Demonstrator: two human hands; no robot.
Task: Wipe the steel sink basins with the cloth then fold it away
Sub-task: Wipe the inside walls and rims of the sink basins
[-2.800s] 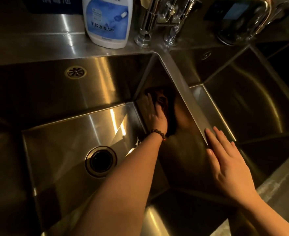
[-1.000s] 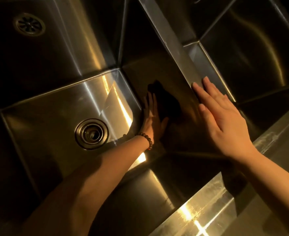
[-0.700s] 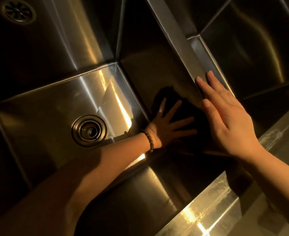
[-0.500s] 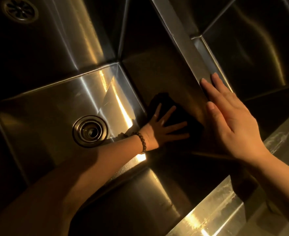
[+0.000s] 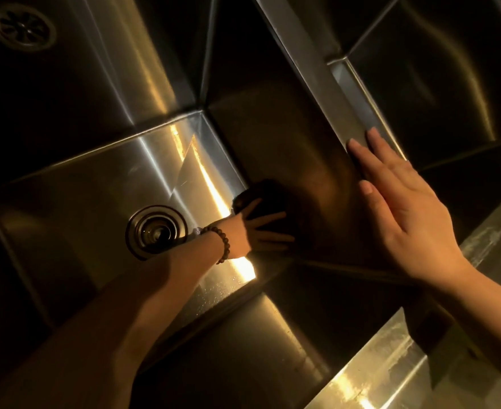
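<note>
Fingers [image 5: 268,228] of the left hand [image 5: 252,231] are spread wide and flat, pressing a dark cloth [image 5: 268,202] against the right inner wall of the left sink basin [image 5: 81,184], low down where that wall meets the basin floor. Fingers of the right hand [image 5: 402,202] are straight and close together, holding nothing, with the fingertips resting on the metal divider [image 5: 317,81] between the two basins.

From largest to smallest: the steel sink fills the whole view, dimly lit with warm yellow glare. Its left basin takes up most of the picture, and a bright streak of light runs across its floor beside the cloth. Part of the right basin [image 5: 438,72] appears at the upper right, in shadow. The front rim of the sink [image 5: 390,367] crosses the lower right corner. Both bare forearms reach in from the bottom edge, the left one deep in the basin. A round drain [image 5: 154,231] sits in the basin floor just left of the left wrist. A small round overflow grille [image 5: 22,26] is set in the back wall at the upper left. A beaded bracelet [image 5: 221,243] circles the left wrist.
</note>
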